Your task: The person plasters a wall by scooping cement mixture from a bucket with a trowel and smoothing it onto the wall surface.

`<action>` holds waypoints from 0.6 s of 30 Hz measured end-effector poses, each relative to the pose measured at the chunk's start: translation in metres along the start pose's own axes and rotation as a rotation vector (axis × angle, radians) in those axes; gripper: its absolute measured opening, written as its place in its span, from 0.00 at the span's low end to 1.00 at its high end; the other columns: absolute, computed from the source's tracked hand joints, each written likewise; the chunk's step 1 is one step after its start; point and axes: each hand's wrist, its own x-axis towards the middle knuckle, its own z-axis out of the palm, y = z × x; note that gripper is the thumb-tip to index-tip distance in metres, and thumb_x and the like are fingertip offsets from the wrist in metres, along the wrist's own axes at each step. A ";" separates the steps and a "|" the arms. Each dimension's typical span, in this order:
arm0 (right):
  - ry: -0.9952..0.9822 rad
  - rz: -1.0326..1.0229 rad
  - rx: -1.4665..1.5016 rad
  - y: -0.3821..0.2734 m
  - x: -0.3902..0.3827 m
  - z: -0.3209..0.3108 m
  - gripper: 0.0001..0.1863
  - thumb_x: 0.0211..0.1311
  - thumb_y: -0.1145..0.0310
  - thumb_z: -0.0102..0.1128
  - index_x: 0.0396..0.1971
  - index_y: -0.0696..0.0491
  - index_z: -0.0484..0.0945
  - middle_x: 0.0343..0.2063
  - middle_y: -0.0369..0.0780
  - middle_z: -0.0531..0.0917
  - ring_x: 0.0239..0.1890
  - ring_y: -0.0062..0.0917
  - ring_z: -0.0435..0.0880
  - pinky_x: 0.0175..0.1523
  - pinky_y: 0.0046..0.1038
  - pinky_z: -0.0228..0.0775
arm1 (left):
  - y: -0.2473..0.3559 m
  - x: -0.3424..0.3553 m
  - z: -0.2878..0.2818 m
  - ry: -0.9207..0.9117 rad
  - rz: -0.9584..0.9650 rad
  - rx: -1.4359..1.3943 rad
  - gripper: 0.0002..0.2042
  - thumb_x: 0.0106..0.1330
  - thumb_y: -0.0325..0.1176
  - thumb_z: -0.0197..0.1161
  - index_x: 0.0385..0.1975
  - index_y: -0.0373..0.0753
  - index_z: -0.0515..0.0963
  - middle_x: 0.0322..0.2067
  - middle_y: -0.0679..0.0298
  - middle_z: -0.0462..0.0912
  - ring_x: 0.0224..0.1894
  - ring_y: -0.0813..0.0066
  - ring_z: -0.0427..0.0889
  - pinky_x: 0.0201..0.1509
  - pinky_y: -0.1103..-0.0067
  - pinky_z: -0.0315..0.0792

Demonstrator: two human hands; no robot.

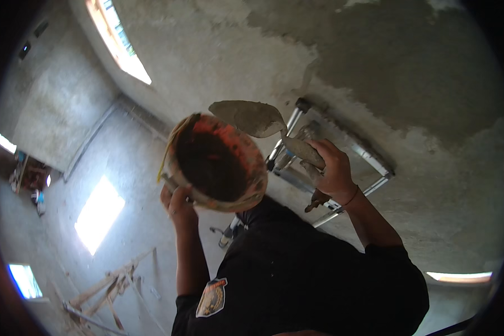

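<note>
My left hand [179, 203] grips the lower left rim of a dirty orange bucket [246, 196], tilted to show dark grey-brown material inside and a yellowish handle at its left. My right hand [335, 171] is closed on a mortar-crusted trowel [243, 116], whose broad blade reaches left over the bucket's upper right edge.
A metal ladder or platform [361, 151] stands below and right of my hands, beside a grey plastered wall [409, 67] with darker, damp-looking patches. Lengths of wood [112, 285] form a frame at lower left. Small items [38, 199] sit at far left. Several openings let in bright light.
</note>
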 end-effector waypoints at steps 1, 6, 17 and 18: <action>-0.010 0.043 0.009 0.000 0.004 -0.010 0.25 0.43 0.73 0.65 0.47 0.57 0.74 0.40 0.46 0.78 0.41 0.42 0.80 0.43 0.34 0.73 | 0.005 0.001 0.002 0.022 -0.062 -0.053 0.13 0.47 0.29 0.55 0.32 0.29 0.76 0.32 0.61 0.75 0.33 0.73 0.74 0.38 0.80 0.68; 0.120 0.047 -0.117 0.027 0.012 -0.057 0.24 0.45 0.70 0.67 0.45 0.59 0.75 0.38 0.48 0.80 0.39 0.37 0.82 0.43 0.30 0.73 | 0.008 0.002 -0.007 -0.024 -0.172 -0.071 0.14 0.47 0.30 0.54 0.33 0.28 0.76 0.33 0.61 0.74 0.32 0.73 0.73 0.38 0.79 0.67; 0.083 0.637 0.378 0.012 0.043 -0.167 0.15 0.57 0.70 0.63 0.42 0.61 0.77 0.26 0.36 0.79 0.20 0.13 0.70 0.21 0.18 0.60 | -0.017 0.004 -0.022 -0.008 -0.200 -0.072 0.17 0.50 0.32 0.50 0.37 0.28 0.74 0.32 0.61 0.76 0.33 0.73 0.75 0.39 0.79 0.68; 0.081 0.638 0.376 0.014 0.045 -0.170 0.15 0.57 0.70 0.63 0.42 0.61 0.77 0.26 0.36 0.79 0.20 0.13 0.70 0.21 0.18 0.60 | -0.020 0.004 -0.024 0.010 -0.207 -0.040 0.17 0.50 0.33 0.50 0.37 0.28 0.74 0.32 0.61 0.76 0.33 0.73 0.74 0.39 0.79 0.68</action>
